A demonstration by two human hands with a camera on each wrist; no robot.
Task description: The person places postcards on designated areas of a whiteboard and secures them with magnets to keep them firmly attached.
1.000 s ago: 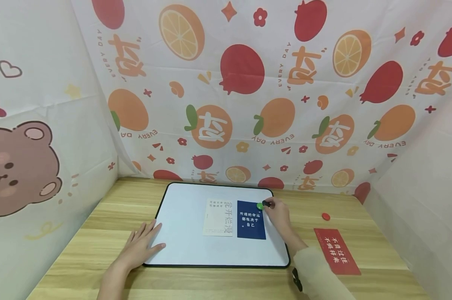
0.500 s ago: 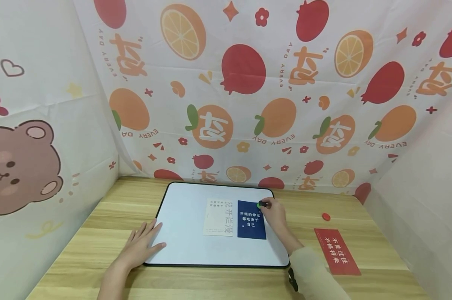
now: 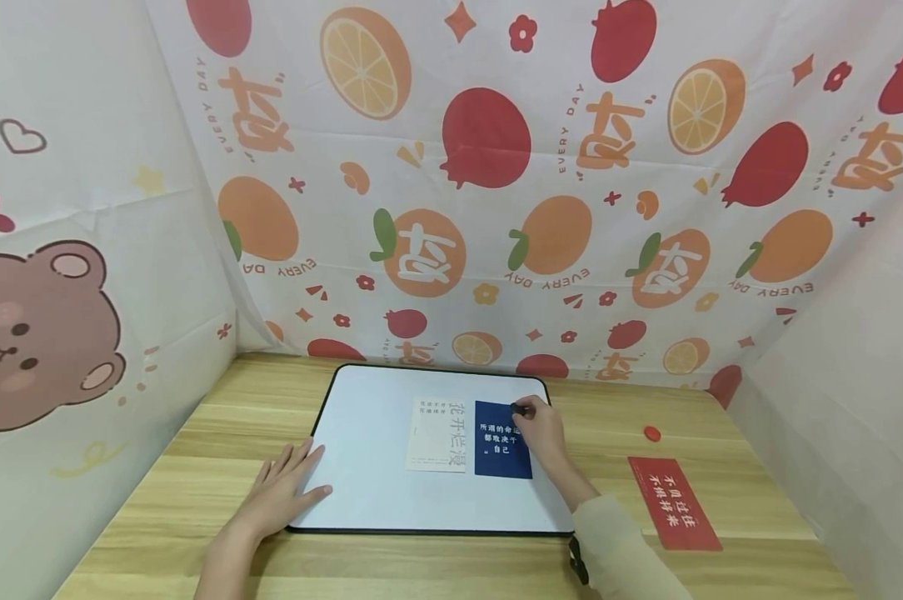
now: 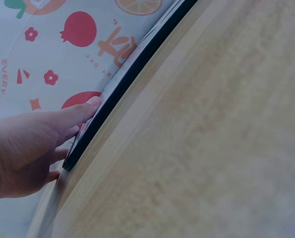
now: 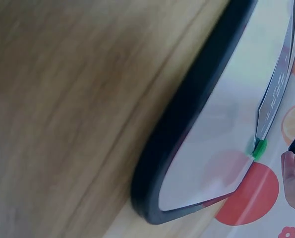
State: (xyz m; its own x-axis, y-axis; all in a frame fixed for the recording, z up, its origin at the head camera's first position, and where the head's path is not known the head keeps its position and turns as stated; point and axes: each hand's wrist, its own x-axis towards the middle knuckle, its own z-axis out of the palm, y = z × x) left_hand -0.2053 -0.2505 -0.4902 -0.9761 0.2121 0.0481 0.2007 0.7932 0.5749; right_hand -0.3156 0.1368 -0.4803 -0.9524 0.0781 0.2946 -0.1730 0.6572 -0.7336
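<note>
Looks like pinning the blue card [image 3: 502,442] by the corner under the right fingers [image 3: 536,404], clamped on a black bit [image 3: 521,409], with left fingers [image 3: 301,463] spread on the board [image 3: 376,450], so probably needs a steady press next.

The navy card [image 3: 504,463] and red card [image 3: 673,505] have white lettering, the cream card [image 3: 429,446] grey, the white board [image 3: 369,442] a black rim [image 5: 189,94], the worktop [image 3: 421,575] yellowish grain.
</note>
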